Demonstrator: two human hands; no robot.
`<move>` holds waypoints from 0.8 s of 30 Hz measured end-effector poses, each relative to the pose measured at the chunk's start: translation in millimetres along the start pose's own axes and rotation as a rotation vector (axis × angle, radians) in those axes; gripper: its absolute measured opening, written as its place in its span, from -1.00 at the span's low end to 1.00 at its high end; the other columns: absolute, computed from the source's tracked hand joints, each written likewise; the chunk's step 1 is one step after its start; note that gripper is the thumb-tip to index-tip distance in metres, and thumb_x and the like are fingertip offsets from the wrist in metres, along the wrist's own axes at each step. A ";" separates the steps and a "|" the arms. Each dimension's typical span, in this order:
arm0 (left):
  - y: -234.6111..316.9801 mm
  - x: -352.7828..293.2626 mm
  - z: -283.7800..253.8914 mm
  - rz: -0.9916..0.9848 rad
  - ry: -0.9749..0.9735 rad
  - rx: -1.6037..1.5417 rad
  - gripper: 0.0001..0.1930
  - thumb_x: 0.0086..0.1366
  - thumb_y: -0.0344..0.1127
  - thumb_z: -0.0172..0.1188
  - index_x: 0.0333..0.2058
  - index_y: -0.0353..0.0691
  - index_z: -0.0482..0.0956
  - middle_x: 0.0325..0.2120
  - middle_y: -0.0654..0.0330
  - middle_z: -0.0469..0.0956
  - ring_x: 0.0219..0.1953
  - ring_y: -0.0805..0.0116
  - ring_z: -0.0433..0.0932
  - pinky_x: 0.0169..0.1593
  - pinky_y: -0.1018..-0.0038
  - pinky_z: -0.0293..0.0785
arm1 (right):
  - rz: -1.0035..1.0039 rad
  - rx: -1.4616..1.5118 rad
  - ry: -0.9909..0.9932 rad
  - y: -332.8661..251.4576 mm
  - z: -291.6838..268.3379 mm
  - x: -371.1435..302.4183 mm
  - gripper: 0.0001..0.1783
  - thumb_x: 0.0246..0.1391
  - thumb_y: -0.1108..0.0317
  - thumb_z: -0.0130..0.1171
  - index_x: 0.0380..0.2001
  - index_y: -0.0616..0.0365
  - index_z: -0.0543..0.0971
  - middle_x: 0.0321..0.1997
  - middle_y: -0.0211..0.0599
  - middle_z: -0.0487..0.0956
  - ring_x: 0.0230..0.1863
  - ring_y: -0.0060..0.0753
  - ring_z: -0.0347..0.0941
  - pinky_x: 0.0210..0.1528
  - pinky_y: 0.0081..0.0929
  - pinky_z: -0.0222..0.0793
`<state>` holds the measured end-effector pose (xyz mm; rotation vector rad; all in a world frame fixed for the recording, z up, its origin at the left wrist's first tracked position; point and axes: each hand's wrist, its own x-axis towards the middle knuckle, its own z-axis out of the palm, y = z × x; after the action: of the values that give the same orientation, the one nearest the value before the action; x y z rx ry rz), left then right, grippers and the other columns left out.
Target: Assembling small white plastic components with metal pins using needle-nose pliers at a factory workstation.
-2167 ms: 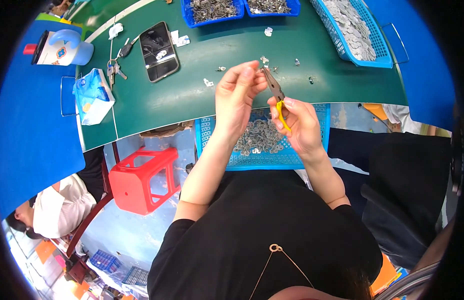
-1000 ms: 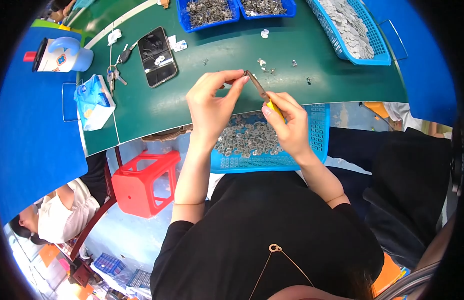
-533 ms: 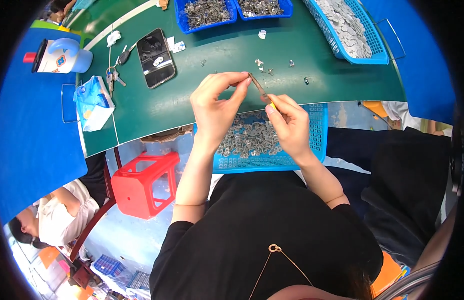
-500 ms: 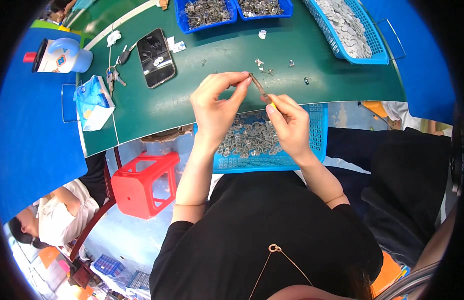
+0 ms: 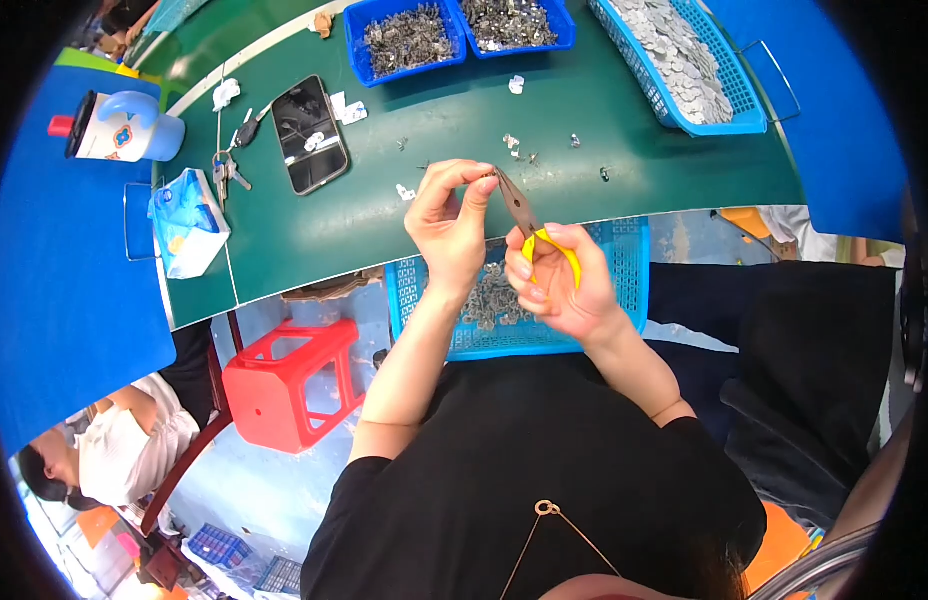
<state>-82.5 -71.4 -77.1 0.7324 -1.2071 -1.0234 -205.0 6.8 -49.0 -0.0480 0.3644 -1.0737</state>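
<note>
My right hand (image 5: 569,280) is wrapped round the yellow handles of a pair of long-nose pliers (image 5: 520,208). Their grey jaws point up and to the left, with the tips at my left fingertips. My left hand (image 5: 452,225) pinches a tiny dark metal piece (image 5: 490,174) between thumb and forefinger, and the plier tips meet it there. The piece is too small to make out in detail. Below both hands, a light-blue plastic basket (image 5: 624,330) holds many small silvery metal parts (image 5: 492,302); my hands and wrists hide some of it.
On the green table (image 5: 404,240) lie scattered small metal bits (image 5: 511,142), a phone (image 5: 310,135) and keys (image 5: 226,170). Two blue bins (image 5: 409,72) and a basket of flat discs (image 5: 674,60) stand at the back. A tissue pack (image 5: 188,225), a mug (image 5: 124,127) and a red stool (image 5: 284,390) are left.
The pliers have turned so their yellow handles and broad jaws show, the handles now spread in my right hand. Both hands have shifted slightly, and a small whitish bit on the table beside my left hand shows.
</note>
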 end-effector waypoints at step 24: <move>23.2 52.5 -55.5 0.224 -0.300 1.193 -0.83 -0.10 -0.22 0.41 -0.50 -0.08 0.66 -0.44 0.34 0.51 -0.32 0.32 0.45 -0.21 0.38 0.30 | -0.170 -0.424 0.139 -11.8 -13.8 -5.4 -0.45 0.25 0.07 -0.25 0.01 0.38 0.39 -0.22 -0.21 0.47 -0.24 -0.38 0.39 -0.30 -0.43 0.33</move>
<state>-21.3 -114.0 -48.6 1.3214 -2.1203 -0.1216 -221.7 7.6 -57.9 -0.3893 0.7200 -1.1545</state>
